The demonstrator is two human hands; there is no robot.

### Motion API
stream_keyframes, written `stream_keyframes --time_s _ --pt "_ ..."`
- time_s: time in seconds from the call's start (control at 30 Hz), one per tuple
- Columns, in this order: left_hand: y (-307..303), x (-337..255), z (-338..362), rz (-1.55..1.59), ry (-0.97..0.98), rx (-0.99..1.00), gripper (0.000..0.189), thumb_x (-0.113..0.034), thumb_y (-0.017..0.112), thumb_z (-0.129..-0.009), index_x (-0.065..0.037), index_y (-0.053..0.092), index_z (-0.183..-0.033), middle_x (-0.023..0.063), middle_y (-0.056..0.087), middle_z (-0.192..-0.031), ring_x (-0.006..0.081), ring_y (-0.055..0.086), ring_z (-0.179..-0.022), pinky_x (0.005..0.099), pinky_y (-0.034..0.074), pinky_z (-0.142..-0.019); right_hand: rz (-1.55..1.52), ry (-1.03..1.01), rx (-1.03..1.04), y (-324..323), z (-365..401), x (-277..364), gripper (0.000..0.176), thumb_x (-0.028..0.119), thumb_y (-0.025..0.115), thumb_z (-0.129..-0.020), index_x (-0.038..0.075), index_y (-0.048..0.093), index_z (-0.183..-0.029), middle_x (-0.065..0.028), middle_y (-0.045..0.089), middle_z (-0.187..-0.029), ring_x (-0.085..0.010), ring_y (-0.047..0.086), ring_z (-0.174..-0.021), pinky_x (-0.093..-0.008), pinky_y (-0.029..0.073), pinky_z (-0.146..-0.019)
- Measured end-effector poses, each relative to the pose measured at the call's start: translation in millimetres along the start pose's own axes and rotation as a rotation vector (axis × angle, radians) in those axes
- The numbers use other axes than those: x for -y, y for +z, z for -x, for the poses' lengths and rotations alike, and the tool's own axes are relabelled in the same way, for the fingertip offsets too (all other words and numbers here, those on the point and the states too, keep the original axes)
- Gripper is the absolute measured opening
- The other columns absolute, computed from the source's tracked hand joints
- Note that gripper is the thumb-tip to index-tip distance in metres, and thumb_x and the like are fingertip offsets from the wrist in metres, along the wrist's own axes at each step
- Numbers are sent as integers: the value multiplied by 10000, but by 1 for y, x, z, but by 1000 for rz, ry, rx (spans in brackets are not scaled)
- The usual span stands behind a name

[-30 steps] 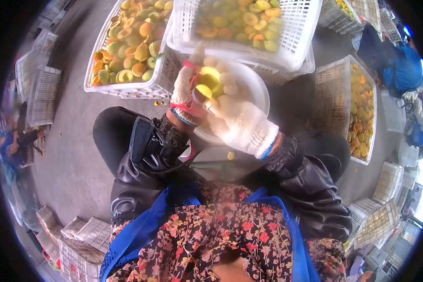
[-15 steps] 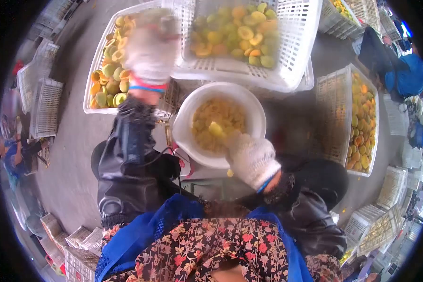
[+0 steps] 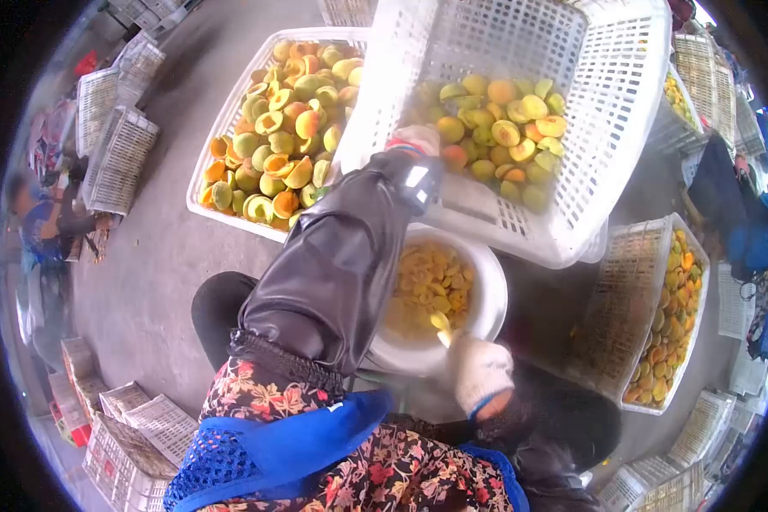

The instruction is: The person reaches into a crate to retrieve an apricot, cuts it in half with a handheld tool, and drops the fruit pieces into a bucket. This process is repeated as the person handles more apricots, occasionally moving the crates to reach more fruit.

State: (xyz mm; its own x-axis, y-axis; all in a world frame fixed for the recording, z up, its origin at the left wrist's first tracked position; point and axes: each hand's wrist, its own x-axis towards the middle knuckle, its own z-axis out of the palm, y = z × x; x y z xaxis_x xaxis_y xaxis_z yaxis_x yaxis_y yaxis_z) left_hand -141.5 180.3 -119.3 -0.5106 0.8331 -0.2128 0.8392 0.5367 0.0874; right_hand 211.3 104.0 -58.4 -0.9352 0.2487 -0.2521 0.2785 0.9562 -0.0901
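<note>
My left hand (image 3: 416, 141), in a pale glove, reaches over the near left edge of the large white crate (image 3: 520, 224), beside the green and orange fruit (image 3: 503, 132) inside. Its fingers are hidden or blurred. My right hand (image 3: 480, 371), gloved too, is closed at the lower right rim of the white bucket (image 3: 495, 290). A small yellow tool-like piece (image 3: 440, 324) sticks out from its fingers over the bucket; I cannot make out what it is. Yellow fruit pieces (image 3: 431, 277) lie in the bucket.
At the left stands a crate of halved fruit (image 3: 273, 136). Another fruit-filled crate (image 3: 661, 333) is at the right. Stacked crates (image 3: 115, 162) line the left side, with a person (image 3: 43, 222) beyond. More crates (image 3: 132, 444) stand at the lower left.
My left hand has moved from above the left crate to the large crate, its sleeve now crossing the bucket's left side. The view has shifted, and my right hand sits lower at the bucket's rim.
</note>
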Motion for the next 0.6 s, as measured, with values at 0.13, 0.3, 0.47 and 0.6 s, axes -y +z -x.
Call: stream_keyframes --time_s 0.13,0.3,0.47,0.6 --pt "76 33 -54 36 -97 -267 307 -289 591 -850 -22 683 -967 198 673 -877 325 678 -805 391 533 -752 82 47 -183 -34 -5 8 137 194 536 -890 63 574 -909 -92 505 -514 -289 552 -416 -412 425 -389" --pt "-74 -15 66 883 -304 78 251 -169 622 -851 -40 663 -1063 79 638 -752 136 594 -602 268 469 -499 -638 72 -578 -69 -4 9 106 128 630 -855 97 562 -930 -93 555 -588 -324 600 -518 -420 481 -451" --pt "-63 -3 149 2293 267 -84 305 -214 547 -918 42 577 -1081 174 615 -1099 310 609 -1065 406 542 -906 -119 -87 -297 -12 6 -22 144 153 556 -856 104 637 -963 -113 630 -783 -301 656 -695 -366 522 -570" --pt "-43 10 199 2341 140 135 527 -411 537 -951 36 506 -1229 189 603 -1153 304 596 -1066 450 510 -934 -10 174 102 62 3 -36 239 206 482 -893 92 662 -1002 -112 676 -838 -286 679 -746 -399 530 -615"
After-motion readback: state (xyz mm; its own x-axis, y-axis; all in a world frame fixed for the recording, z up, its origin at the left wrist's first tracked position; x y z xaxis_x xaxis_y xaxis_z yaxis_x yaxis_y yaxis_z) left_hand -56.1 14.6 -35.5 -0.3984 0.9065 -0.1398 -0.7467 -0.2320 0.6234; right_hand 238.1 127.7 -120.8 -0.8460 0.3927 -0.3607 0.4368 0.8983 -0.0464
